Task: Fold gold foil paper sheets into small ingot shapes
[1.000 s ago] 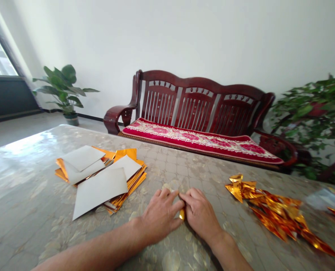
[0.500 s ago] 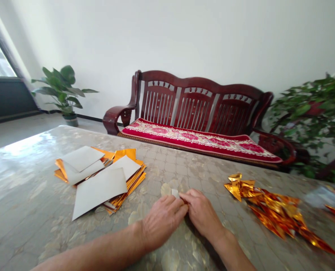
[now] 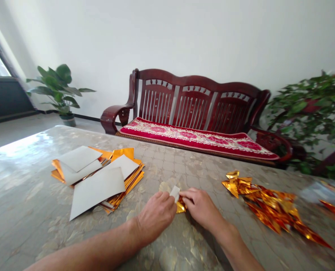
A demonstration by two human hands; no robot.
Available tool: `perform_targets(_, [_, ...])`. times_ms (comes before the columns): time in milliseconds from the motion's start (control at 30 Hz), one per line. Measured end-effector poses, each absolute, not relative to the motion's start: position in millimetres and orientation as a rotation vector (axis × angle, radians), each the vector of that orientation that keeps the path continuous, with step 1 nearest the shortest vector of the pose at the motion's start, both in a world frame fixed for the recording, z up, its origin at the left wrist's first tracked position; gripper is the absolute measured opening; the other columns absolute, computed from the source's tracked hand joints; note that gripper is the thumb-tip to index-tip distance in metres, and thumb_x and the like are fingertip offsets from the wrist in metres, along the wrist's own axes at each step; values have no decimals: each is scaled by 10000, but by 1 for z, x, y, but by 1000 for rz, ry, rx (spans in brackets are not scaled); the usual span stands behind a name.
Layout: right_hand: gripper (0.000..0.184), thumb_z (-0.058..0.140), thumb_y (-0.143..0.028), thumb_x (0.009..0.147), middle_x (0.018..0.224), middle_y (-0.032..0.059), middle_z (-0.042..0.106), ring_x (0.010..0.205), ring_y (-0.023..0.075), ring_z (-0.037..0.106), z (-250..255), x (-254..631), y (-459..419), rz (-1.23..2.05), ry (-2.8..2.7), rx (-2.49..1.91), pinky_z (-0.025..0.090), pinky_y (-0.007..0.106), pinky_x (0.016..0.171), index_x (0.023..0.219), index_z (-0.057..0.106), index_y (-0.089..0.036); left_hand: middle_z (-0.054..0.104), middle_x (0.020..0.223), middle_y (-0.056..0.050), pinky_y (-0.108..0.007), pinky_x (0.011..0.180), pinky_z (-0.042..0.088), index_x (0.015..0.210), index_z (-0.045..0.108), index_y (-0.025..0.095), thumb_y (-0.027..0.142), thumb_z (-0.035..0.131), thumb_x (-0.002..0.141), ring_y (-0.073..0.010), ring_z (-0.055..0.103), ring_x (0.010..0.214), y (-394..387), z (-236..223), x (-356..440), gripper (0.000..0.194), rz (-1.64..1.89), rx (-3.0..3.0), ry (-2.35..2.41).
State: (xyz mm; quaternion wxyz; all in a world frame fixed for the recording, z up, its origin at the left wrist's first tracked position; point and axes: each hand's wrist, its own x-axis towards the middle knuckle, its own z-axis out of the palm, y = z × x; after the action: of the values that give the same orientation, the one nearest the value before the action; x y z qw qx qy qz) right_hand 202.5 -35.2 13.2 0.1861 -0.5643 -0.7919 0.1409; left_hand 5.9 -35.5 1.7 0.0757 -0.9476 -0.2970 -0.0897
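Observation:
Between my hands is a small piece of gold foil paper, partly folded, its white back showing at the top. My left hand is closed on its left side, fingers curled. My right hand pinches its right side near the top. Much of the paper is hidden behind the fingers. To the left lies a loose stack of foil sheets, several with the white side up. On the right is a heap of folded gold foil pieces with pointed ends.
A patterned cover lies over the table. A clear plastic bag is at the right edge. Beyond the table stands a dark red wooden bench with a red floral cushion. Potted plants flank it.
My hands have moved slightly apart, so the gold underside of the paper now shows between them. The view has shifted a little; the stack and heap lie as before.

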Motion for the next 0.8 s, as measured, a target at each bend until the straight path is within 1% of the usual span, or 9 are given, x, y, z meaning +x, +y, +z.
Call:
perform_targets(67, [292,498,-154,878,818,11,690,784,146,631,14,204,-35,389,-2249,-1592,412,227,701,938,759,-269,604,905,-30,-351,704,417,943,577,171,179,565,937,-210,531,840,-37,1,6,15,-253,-2856,-855])
perform_targets(167, [263,516,-178,883,826,6,681,795,144,625,14,208,-33,429,-2281,-1550,414,226,718,909,758,-276,608,928,-35,-345,717,424,1001,568,157,163,549,943,-205,538,844,-42,-1,10,61,-310,-2871,-773])
perform_targets(233, [263,521,-187,885,860,8,690,814,144,630,12,211,-30,484,-2279,-1513,420,228,742,941,759,-284,613,942,-36,-351,721,427,1026,563,158,195,529,960,-205,541,844,-45,-2,13,83,-360,-2884,-716])
perform_targets(333, [268,521,-207,896,885,9,700,827,148,639,9,214,-27,526,-2257,-1509,424,233,749,987,758,-294,626,950,-34,-351,731,431,1001,570,168,216,515,971,-205,547,859,-45,-4,15,79,-375,-2898,-677])
perform_targets(500, [215,546,-246,901,863,9,685,818,160,632,7,214,-29,415,-2250,-1606,418,244,725,942,755,-280,652,939,-34,-340,747,435,943,580,176,209,562,947,-211,562,893,-30,-1,5,38,-310,-2911,-771])
perform_targets(667, [161,581,-317,906,861,7,638,831,170,621,4,212,-31,267,-2192,-1700,410,255,695,884,731,-264,649,936,-41,-347,782,459,933,577,177,205,532,958,-214,567,897,-15,2,-2,59,-265,-2913,-902])
perform_targets(800, [119,608,-289,888,884,13,604,878,170,603,1,210,-29,262,-2153,-1637,424,253,742,830,693,-230,635,972,-48,-356,816,476,960,571,174,183,520,955,-221,566,915,-19,-1,0,52,-286,-2909,-955])
